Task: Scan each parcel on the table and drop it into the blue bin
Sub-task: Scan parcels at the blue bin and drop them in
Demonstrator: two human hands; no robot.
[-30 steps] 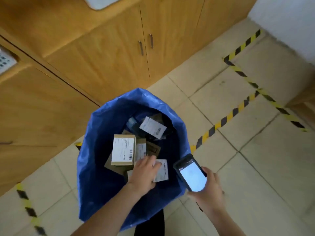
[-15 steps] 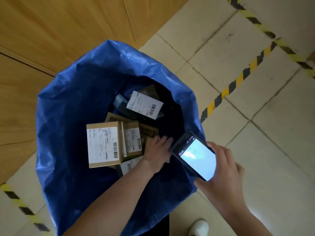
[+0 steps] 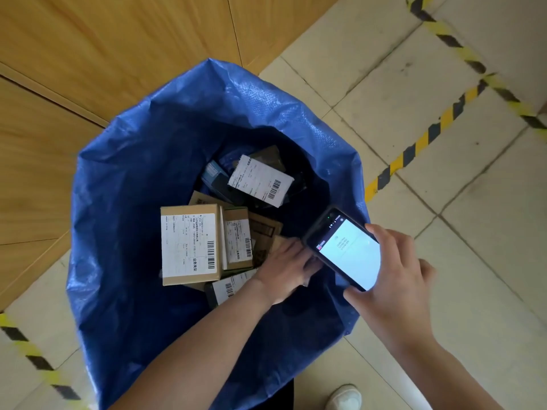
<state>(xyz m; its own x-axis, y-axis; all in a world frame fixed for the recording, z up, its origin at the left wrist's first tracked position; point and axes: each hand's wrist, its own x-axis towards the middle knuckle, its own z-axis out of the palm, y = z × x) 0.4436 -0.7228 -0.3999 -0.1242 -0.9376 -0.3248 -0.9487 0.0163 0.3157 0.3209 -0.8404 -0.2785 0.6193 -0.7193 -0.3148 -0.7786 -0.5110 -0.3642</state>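
A blue bin (image 3: 133,202), a woven sack, stands open on the floor with several labelled parcels inside. A large brown box (image 3: 189,244) lies label up at the left, with a smaller box (image 3: 238,238) beside it. A dark packet with a white label (image 3: 260,180) lies farther back. My left hand (image 3: 284,270) reaches into the bin and rests on a brown parcel (image 3: 278,244). Its fingertips are hidden behind the scanner. My right hand (image 3: 393,285) holds a black handheld scanner (image 3: 346,250), screen lit, over the bin's right rim.
Wooden cabinet fronts (image 3: 88,39) stand behind and left of the bin. Yellow-black hazard tape (image 3: 426,137) crosses the beige floor tiles at the right and lower left. A white shoe (image 3: 344,398) shows at the bottom edge.
The view has tilted down and closer to the bin. My left hand has gone deeper into the bin, toward the right side of the pile. The scanner has come nearer the bin rim.
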